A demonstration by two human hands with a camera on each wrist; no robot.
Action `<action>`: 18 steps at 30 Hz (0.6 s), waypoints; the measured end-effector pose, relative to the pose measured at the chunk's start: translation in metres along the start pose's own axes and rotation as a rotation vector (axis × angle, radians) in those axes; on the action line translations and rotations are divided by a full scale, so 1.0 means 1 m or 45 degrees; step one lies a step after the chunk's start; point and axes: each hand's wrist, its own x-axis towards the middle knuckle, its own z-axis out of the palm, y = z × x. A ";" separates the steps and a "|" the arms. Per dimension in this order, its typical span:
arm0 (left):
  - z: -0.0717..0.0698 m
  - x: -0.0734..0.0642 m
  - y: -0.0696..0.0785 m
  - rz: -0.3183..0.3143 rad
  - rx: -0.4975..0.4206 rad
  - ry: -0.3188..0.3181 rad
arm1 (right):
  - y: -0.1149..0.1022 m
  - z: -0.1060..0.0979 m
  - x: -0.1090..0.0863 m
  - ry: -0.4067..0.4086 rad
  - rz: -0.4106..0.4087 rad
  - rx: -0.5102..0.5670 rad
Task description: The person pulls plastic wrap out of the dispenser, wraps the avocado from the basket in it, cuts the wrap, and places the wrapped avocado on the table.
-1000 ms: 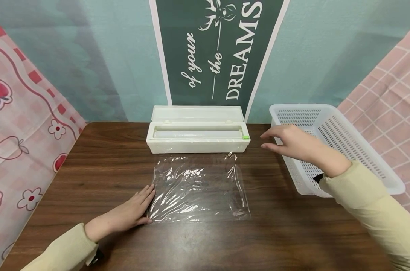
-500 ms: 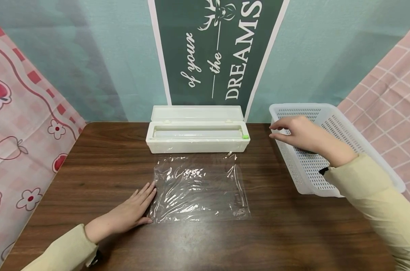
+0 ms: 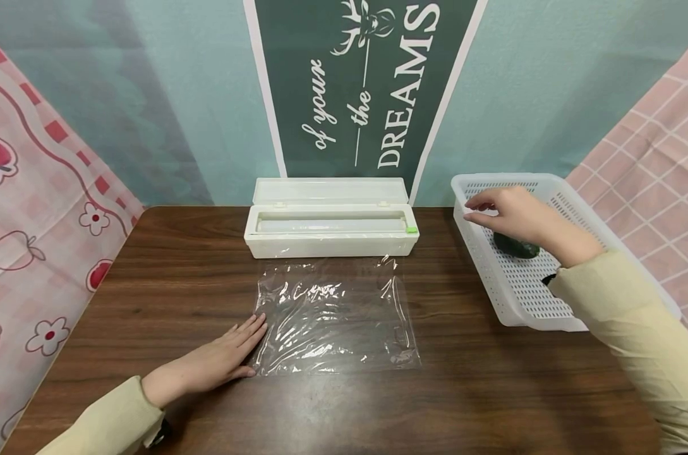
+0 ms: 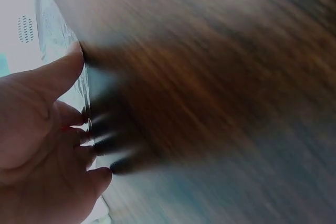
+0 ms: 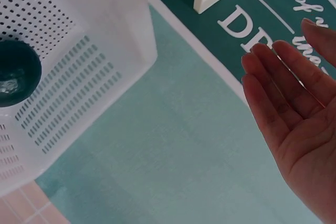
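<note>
A sheet of clear plastic wrap [image 3: 338,322] lies spread on the brown table, reaching up to the front of a white wrap dispenser [image 3: 331,245]. My left hand [image 3: 215,360] rests on the table with its fingertips at the left edge of the film. In the left wrist view the fingers [image 4: 79,137] line that edge. My right hand [image 3: 517,218] hovers over the white basket [image 3: 491,297], its fingers loosely bent and nothing between them. Under it in the basket lies a dark green, rounded, avocado-like thing [image 3: 517,247], partly covered by the hand; the right wrist view shows its smooth end [image 5: 18,72].
The dispenser's lid [image 3: 331,191] is raised at the back, with a roll inside and a green slider [image 3: 412,230] at the right end. Cloths hang behind and on both sides. The basket stands at the right, near the back cloth [image 3: 525,82].
My right hand has moved rightward and back over the basket, uncovering more of the dark green thing. My left hand's fingertips have slid slightly rightward onto the film's edge.
</note>
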 end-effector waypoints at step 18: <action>-0.001 0.000 0.000 0.002 -0.055 -0.008 | 0.049 0.001 0.004 -0.007 0.162 0.001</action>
